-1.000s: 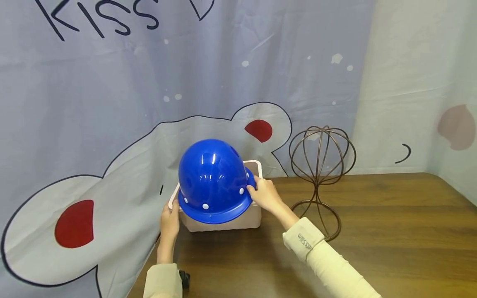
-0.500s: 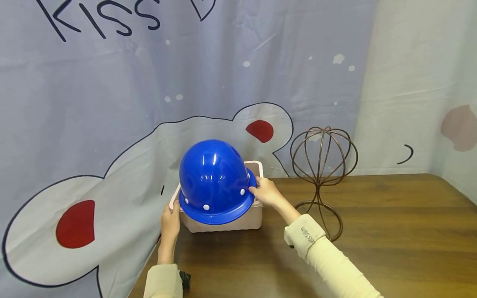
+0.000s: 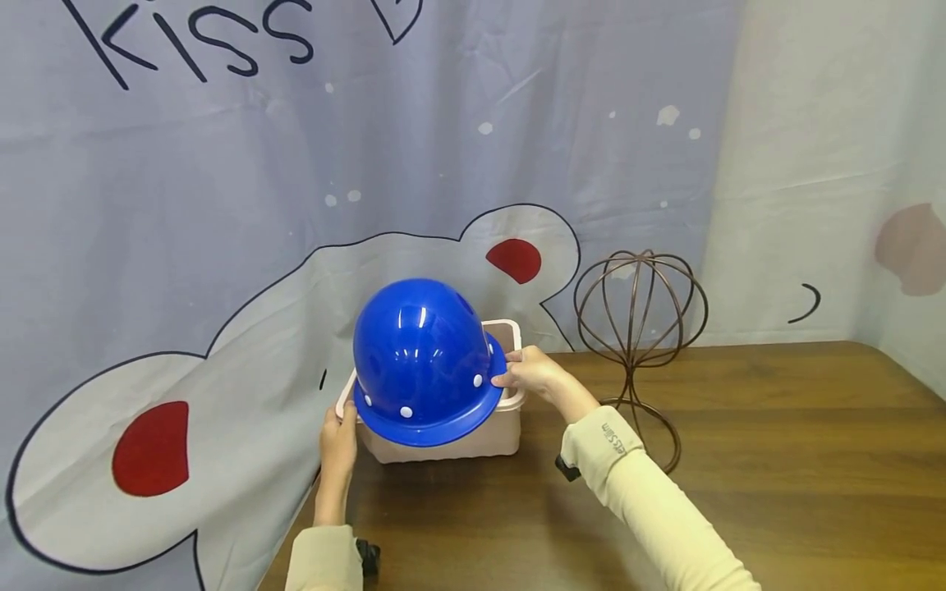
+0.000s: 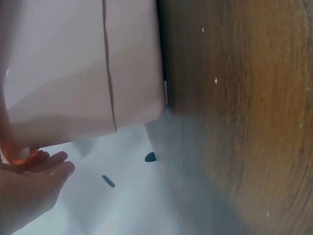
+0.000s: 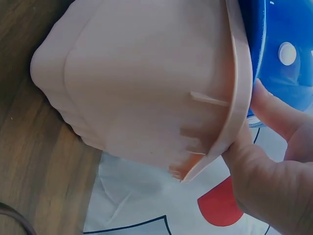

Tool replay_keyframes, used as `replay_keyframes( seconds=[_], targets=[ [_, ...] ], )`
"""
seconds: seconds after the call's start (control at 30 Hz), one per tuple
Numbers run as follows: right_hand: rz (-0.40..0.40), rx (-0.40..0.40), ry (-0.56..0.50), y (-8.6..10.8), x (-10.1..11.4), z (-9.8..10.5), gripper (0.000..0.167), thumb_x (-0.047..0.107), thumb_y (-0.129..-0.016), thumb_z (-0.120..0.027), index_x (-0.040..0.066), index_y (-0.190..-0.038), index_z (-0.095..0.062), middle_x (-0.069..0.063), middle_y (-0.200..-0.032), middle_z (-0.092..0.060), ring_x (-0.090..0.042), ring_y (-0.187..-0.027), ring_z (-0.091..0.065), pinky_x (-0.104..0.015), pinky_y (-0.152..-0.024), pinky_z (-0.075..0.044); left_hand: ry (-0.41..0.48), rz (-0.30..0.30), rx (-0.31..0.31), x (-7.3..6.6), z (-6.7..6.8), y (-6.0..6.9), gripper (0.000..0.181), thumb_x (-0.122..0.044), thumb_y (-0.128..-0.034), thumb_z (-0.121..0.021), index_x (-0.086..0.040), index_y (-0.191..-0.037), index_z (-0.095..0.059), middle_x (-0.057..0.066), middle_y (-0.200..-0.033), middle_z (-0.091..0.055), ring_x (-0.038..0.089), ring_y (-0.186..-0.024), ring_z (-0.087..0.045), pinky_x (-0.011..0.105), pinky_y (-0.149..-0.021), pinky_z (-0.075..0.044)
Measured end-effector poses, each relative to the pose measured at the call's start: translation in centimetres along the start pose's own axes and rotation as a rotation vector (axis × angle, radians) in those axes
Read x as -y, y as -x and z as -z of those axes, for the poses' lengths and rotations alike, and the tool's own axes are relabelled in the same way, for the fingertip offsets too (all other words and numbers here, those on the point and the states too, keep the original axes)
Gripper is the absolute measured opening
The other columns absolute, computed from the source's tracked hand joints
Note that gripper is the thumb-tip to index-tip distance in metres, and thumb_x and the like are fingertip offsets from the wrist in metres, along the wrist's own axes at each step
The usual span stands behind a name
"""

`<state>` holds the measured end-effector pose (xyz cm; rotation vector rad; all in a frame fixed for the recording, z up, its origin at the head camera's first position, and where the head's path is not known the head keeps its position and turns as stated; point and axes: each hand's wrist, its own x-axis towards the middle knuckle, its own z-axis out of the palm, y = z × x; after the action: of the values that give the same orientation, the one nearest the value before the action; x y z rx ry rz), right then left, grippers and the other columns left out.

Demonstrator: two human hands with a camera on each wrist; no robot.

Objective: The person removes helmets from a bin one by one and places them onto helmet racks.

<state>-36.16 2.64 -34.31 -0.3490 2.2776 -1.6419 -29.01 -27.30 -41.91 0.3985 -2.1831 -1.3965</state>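
Observation:
A blue hard hat point(image 3: 421, 361) sits dome up over the open top of a pale pink plastic bin point(image 3: 458, 443). At the bin's left corner, my left hand point(image 3: 338, 447) grips the rim, its thumb close to the hat's brim. In the left wrist view, the fingertips point(image 4: 51, 164) lie at the bin's edge. My right hand point(image 3: 543, 377) pinches the hat's brim on the right side. The right wrist view has that thumb point(image 5: 271, 105) against the brim and a finger beside the bin's rim point(image 5: 242, 73); the other fingers are partly hidden.
On the brown wooden table point(image 3: 776, 460), a bronze wire stand point(image 3: 628, 361) with a round cage top stands right of the bin, close to my right forearm. A printed curtain point(image 3: 414, 164) hangs behind and along the left side.
My right hand has shifted slightly and its wrist has turned, so the dark wrist strap now shows below the sleeve. Hat, bin and left hand stay nearly still.

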Motion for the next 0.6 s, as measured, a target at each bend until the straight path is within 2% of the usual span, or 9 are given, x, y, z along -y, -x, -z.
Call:
replay_keyframes(
  seconds=[0.13,0.23,0.37,0.47,0.6],
  targets=[
    [-0.011,0.006,-0.072,-0.06,-0.26,0.01,0.053,0.002,-0.089,-0.064,-0.013,-0.137,-0.045,-0.028,-0.13,-0.059,-0.017,-0.098,-0.066,-0.04,-0.104,-0.046,0.006,0.005,-0.012,0.02,-0.13,-0.07,0.053,-0.029,-0.1015,-0.036,0.012,-0.134,-0.044,0.033,-0.121,-0.054,0.04,-0.109,-0.048,0.052,-0.095,-0.037],
    [-0.002,0.023,-0.123,0.03,-0.34,-0.14,0.056,0.001,-0.091,-0.061,-0.013,-0.14,-0.039,-0.029,-0.135,-0.054,-0.024,-0.108,-0.065,-0.042,-0.107,-0.043,0.006,0.016,-0.012,-0.02,-0.11,-0.1,0.054,-0.03,-0.1015,-0.035,0.012,-0.134,-0.044,0.031,-0.118,-0.054,0.039,-0.106,-0.049,0.048,-0.091,-0.038],
    [0.022,0.053,-0.199,0.12,-0.41,-0.33,0.057,-0.003,-0.091,-0.058,-0.014,-0.142,-0.035,-0.031,-0.137,-0.052,-0.026,-0.109,-0.065,-0.045,-0.109,-0.041,-0.005,0.031,0.008,-0.09,0.01,-0.12,0.056,-0.033,-0.1018,-0.033,0.01,-0.136,-0.042,0.029,-0.116,-0.054,0.037,-0.104,-0.049,0.041,-0.084,-0.039],
    [0.019,0.048,-0.246,0.04,-0.52,-0.42,0.057,-0.006,-0.09,-0.058,-0.014,-0.141,-0.035,-0.032,-0.138,-0.051,-0.027,-0.109,-0.064,-0.046,-0.109,-0.041,-0.002,0.033,0.019,-0.01,0.0,-0.14,0.057,-0.034,-0.102,-0.033,0.009,-0.138,-0.041,0.028,-0.117,-0.054,0.036,-0.105,-0.05,0.039,-0.084,-0.039],
    [-0.006,0.012,-0.296,-0.08,-0.61,-0.52,0.058,-0.008,-0.088,-0.059,-0.016,-0.141,-0.034,-0.034,-0.137,-0.05,-0.027,-0.108,-0.064,-0.044,-0.107,-0.042,0.022,0.032,0.026,0.06,-0.06,-0.15,0.058,-0.033,-0.1022,-0.033,0.01,-0.14,-0.038,0.03,-0.123,-0.052,0.037,-0.109,-0.048,0.045,-0.091,-0.038]
  ],
)
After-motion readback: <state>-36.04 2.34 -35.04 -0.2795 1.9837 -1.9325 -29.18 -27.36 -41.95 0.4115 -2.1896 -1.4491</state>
